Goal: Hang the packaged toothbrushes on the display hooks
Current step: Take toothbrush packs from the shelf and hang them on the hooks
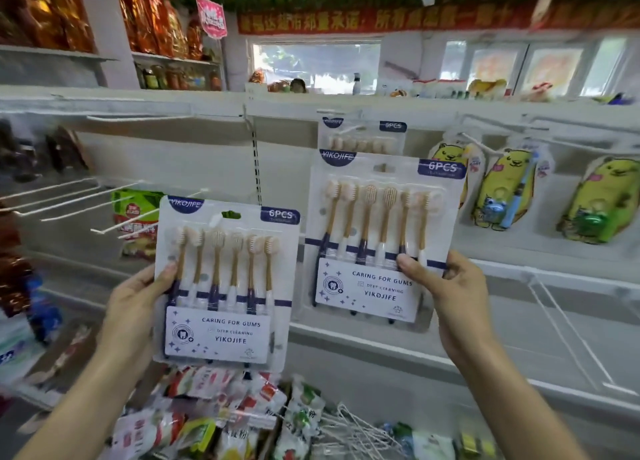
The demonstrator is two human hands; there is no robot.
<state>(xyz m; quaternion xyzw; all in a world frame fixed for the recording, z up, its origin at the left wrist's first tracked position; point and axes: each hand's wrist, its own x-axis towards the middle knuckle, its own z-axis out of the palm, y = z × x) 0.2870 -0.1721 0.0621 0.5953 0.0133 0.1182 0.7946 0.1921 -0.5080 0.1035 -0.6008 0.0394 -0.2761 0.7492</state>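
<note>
Both hands — left hand [133, 307], right hand [446, 286] — each grip a toothbrush pack, fingers hidden behind.

Left hand [133, 307] holds one toothbrush pack [227, 286] left of and lower than right hand's [446, 293] pack [381, 237]. Third pack [362, 135] hangs on hook behind it; bear-shaped packs [502, 189] hang to the right.

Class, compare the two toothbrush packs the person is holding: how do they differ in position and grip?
The left pack sits lower; the right pack is raised toward a hung pack. The left hand grips its left edge, the right hand its right edge. Both read YIKOJIFE, 6PCS.
</note>
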